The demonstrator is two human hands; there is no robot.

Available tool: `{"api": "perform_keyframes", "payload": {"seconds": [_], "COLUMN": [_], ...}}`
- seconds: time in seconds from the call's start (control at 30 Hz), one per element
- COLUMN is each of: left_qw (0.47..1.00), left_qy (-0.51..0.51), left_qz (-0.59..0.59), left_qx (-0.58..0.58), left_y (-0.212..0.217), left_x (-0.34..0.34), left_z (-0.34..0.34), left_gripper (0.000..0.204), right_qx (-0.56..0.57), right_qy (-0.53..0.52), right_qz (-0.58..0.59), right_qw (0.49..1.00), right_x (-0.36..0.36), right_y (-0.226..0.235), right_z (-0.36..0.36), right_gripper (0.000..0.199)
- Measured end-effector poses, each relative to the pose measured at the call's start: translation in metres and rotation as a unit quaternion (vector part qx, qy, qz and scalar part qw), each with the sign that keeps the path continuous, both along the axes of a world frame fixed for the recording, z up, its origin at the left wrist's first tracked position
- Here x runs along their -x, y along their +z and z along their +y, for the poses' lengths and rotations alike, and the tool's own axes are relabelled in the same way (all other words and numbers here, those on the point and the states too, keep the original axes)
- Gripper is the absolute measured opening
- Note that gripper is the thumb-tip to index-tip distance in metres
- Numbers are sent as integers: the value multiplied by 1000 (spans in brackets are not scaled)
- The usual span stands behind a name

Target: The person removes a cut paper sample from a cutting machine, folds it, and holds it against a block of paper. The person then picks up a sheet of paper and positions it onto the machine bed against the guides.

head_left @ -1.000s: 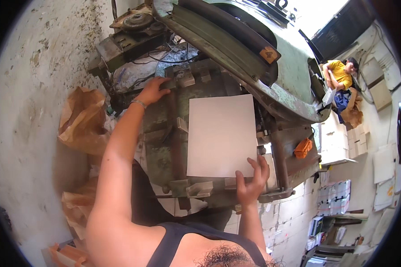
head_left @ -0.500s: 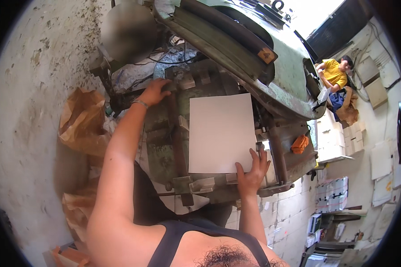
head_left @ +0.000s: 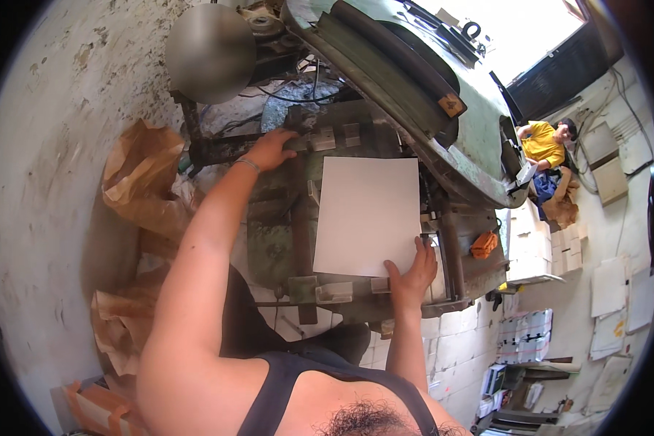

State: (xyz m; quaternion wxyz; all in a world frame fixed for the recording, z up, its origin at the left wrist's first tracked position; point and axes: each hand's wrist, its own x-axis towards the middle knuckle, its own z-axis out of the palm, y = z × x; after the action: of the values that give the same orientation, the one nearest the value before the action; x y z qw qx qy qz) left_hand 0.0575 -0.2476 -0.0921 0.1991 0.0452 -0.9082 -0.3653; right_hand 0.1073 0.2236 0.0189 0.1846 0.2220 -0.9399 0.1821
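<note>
A blank white sheet lies on the bed of a worn green machine, between small metal blocks at its edges. My right hand is at the sheet's near right corner, thumb at the lower edge and fingers stretched along the right edge. At the far left of the bed, my left hand rests on the machine's frame beside a metal block, thumb apart from the fingers. It is away from the sheet and holds nothing that I can see.
A heavy green machine cover slants over the bed's far right side. Crumpled brown paper stands by the left wall. An orange object sits right of the bed. At the far right a person in a yellow top handles something white.
The whole view has shifted and tilted slightly. The fingers of my right hand have drawn closer together at the sheet's corner. My left hand stays on the frame.
</note>
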Motion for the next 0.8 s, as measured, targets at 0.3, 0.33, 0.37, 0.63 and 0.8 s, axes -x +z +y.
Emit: {"api": "perform_keyframes", "payload": {"seconds": [0.3,0.33,0.37,0.63,0.8], "left_qw": [1000,1000,1000,996,985], "left_qy": [6,3,-9,-6,102], "left_qz": [-9,-9,-5,-74,126], "left_qx": [5,6,9,39,-56], "left_y": [-3,-4,-6,-18,0], "left_x": [-4,-4,-3,-14,-67], "left_z": [7,6,6,3,56], "left_gripper": [56,56,57,63,65], "right_qx": [40,44,45,409,452], "right_qy": [-8,-15,-18,16,-5], "right_qz": [-3,6,5,-22,-35], "right_qw": [999,999,999,912,891], "right_x": [7,5,5,11,23], "right_y": [13,14,11,9,15], "right_z": [4,4,6,10,14], "right_gripper": [69,63,63,34,25]}}
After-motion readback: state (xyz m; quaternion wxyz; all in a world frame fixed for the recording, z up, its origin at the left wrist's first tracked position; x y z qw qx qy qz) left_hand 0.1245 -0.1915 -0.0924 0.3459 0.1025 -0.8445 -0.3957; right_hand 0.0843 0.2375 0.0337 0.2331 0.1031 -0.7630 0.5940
